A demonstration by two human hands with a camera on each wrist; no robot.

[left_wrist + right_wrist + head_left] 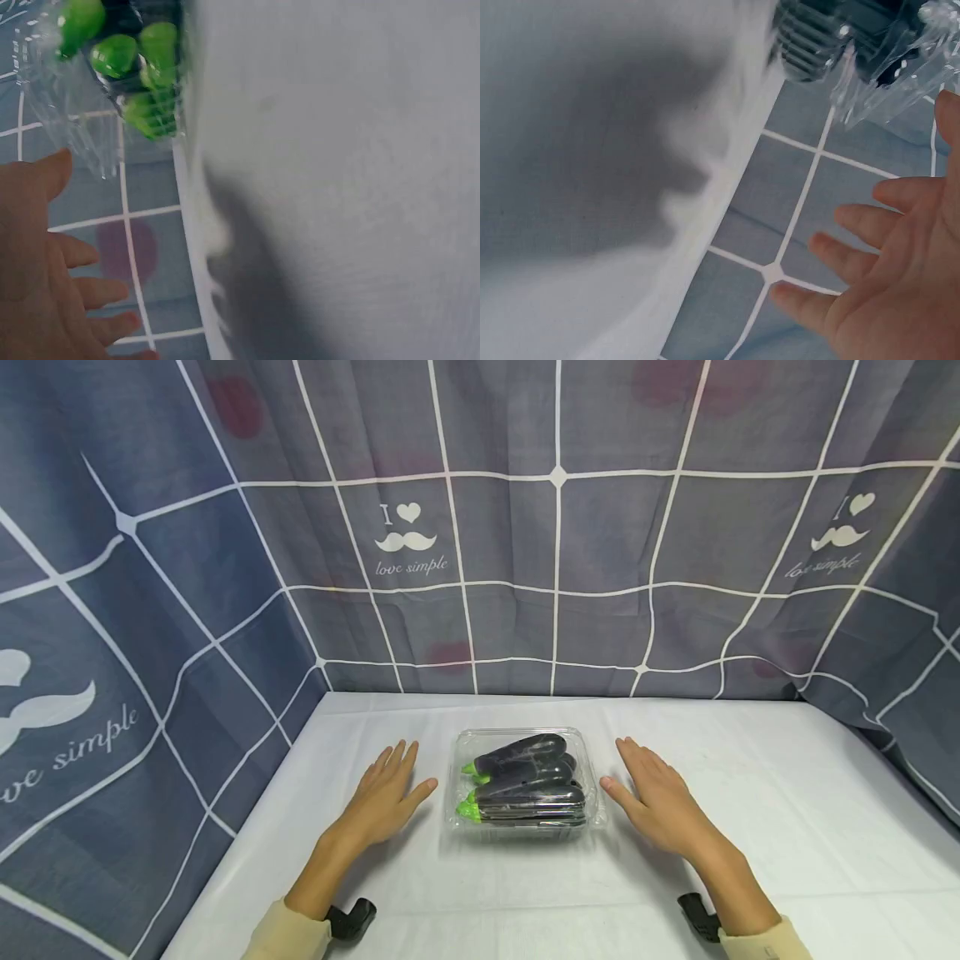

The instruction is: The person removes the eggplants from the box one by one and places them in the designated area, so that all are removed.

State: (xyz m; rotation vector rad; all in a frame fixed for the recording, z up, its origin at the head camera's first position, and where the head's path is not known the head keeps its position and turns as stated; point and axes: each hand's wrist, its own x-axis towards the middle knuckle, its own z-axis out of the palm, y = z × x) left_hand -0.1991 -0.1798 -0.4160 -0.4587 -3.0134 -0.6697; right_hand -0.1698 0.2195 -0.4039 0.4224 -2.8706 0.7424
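Observation:
A clear plastic box (517, 833) with several dark eggplants (528, 772) stands on the white table, their green stem ends (114, 56) facing left. Left of the box, my left hand (382, 797) hovers with straight, spread fingers and the thumb toward the box. On the other side my right hand (660, 797) is held much the same way, thumb toward the box's right wall. Both hands hold nothing, and a gap shows between each thumb and the box. In the right wrist view the rounded eggplant ends (810, 45) show through the plastic.
A white cloth (787, 793) covers the table. Grey-blue checked curtains (510, 543) with white lines hang behind it and at both sides. A black wrist mount (352, 918) sits under the left forearm, another (699, 917) under the right.

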